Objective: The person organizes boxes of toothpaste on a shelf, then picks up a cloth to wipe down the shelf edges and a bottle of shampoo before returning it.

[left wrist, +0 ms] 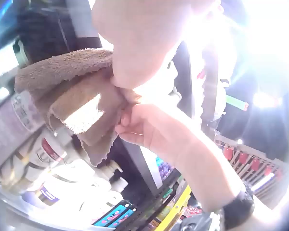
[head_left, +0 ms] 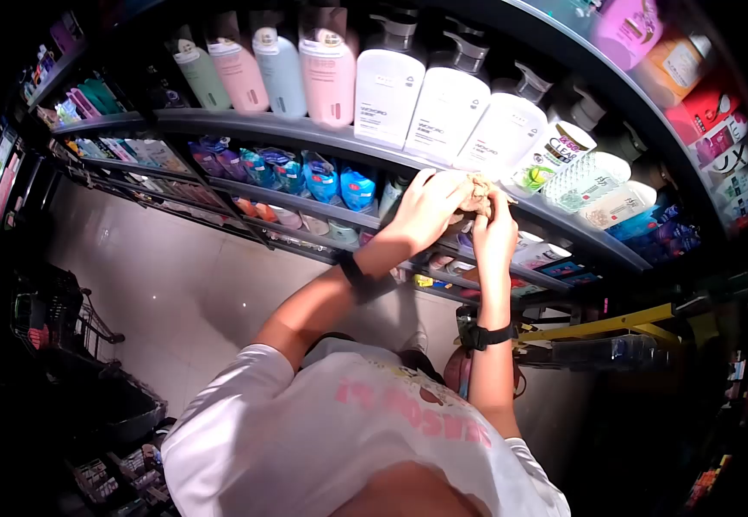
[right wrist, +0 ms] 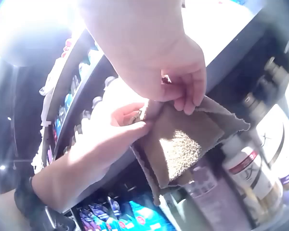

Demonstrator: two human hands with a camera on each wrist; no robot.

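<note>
A brown cloth [right wrist: 183,130] with frayed edges hangs in folds between both hands, bunched at the top where the fingers meet. My left hand [head_left: 430,208] pinches it from the left, thumb and fingers at the gathered part. From the other side my right hand [head_left: 496,231] pinches the same gathered part, its fingertips bent close beside the left ones. In the head view the cloth [head_left: 481,188] shows only as a small tan bunch at the shelf's front edge. White pump bottles [head_left: 449,103] stand just behind the hands.
Pink, green and blue bottles [head_left: 328,77] line the shelf [head_left: 296,131] to the left; a Clear bottle [head_left: 555,151] and white bottles stand right. Blue pouches [head_left: 356,189] fill the shelf below. A yellow bar [head_left: 606,323] juts out at right, and a black cart [head_left: 55,314] stands left.
</note>
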